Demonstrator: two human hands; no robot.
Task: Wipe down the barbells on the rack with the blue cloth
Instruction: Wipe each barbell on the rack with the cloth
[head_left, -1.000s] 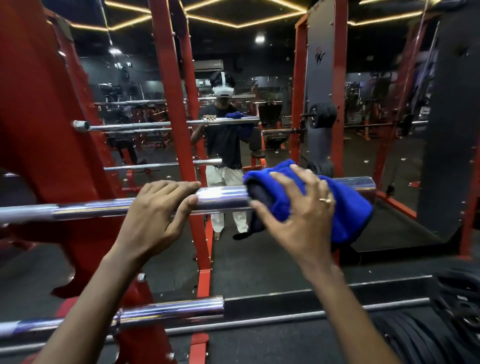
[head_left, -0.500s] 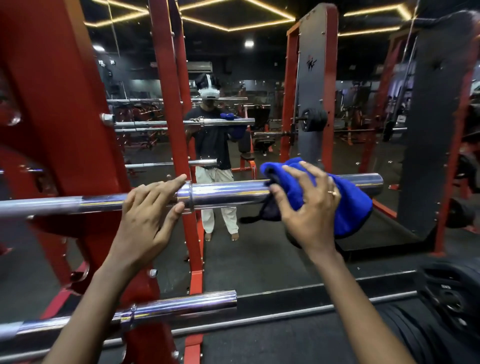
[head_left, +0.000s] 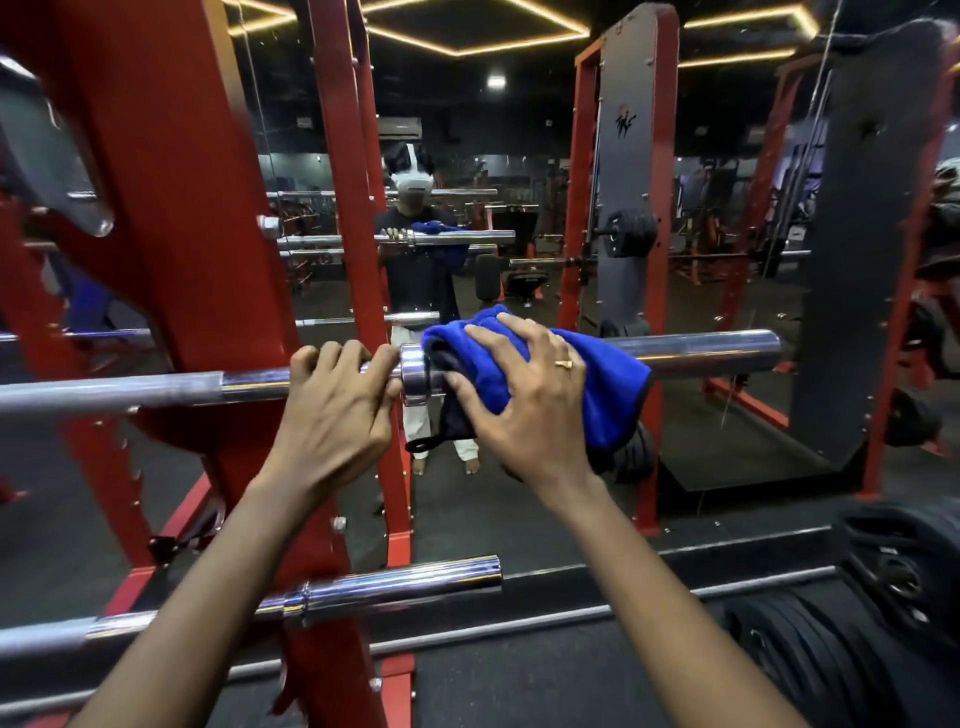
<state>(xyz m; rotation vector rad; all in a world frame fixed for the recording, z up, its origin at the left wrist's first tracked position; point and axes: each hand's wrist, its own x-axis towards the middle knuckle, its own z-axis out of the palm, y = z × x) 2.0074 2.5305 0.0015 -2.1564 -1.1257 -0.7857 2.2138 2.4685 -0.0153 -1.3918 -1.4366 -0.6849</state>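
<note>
Presumably to steady it, the left hand curls over the upper chrome steel barbell on the red rack, while the right hand wraps the folded blue microfibre cloth around its sleeve beside the collar.

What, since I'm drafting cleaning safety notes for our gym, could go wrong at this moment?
The left hand grips the bar right beside its collar, where the right hand works the cloth; its fingers might get knocked or pinched. The cloth's dark loose end hangs below the bar and may snag on the collar.
</note>
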